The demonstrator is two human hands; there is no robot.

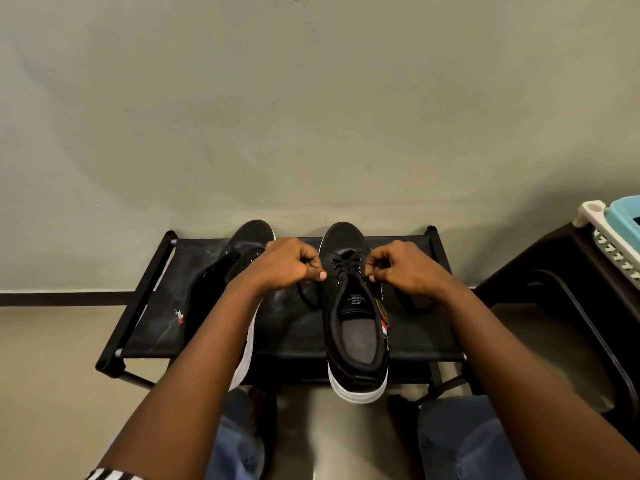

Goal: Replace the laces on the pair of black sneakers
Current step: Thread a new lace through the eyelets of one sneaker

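Observation:
Two black sneakers with white soles stand on a low black fabric rack (298,337), toes toward the wall. The right sneaker (356,327) carries a black lace (346,263) through its front eyelets. My left hand (287,265) pinches one lace end at the shoe's left side. My right hand (401,266) pinches the other end at its right side. Loose lace hangs in loops below each hand. The left sneaker (221,275) lies beside it, partly hidden under my left forearm, with no lace visible in its eyelets.
The rack stands against a grey wall (311,116) on a pale floor. A dark stool or table (554,271) is at the right, with a white and teal plastic basket (616,230) on it. My knees in blue jeans sit below the rack's front edge.

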